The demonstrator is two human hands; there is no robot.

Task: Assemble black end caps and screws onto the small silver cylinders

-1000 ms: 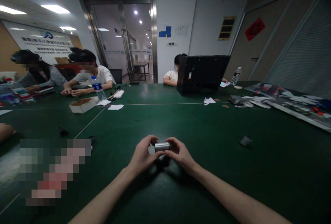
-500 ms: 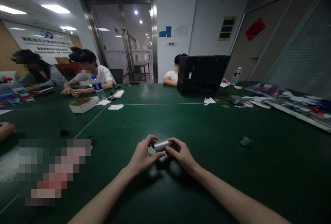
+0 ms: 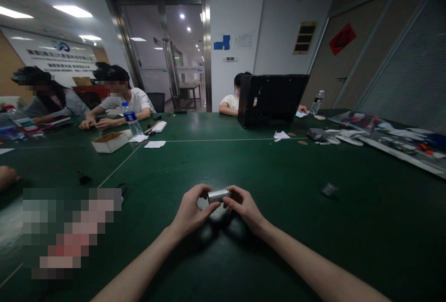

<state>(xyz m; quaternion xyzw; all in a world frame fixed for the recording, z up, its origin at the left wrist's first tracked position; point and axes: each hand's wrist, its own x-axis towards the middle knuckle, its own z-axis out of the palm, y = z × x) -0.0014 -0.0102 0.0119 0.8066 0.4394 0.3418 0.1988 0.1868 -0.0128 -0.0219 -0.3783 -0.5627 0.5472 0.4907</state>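
A short silver metal cylinder (image 3: pixel 218 195) lies nearly level between my two hands, just above the green table (image 3: pixel 272 167). My left hand (image 3: pixel 193 205) has its thumb and fingers closed about the left end. At the right end, the thumb and fingers of my right hand (image 3: pixel 244 205) pinch the cylinder. Small dark holes show near its ends, and my fingertips cover part of both ends. Away to the right, a small dark-and-silver round part (image 3: pixel 328 189) rests on the table.
Ahead stands a black box-like case (image 3: pixel 275 100), with a person behind it. An open white carton (image 3: pixel 109 142) and a water bottle (image 3: pixel 131 118) stand front-left, near two seated people. Papers, bags and loose parts (image 3: pixel 400 137) crowd the right side. Someone's hand (image 3: pixel 7 177) shows at far left.
The cylinder has turned slightly between my fingers, and small holes now show more plainly near its left end. Both hands stay almost in place; the whole view has shifted a little.
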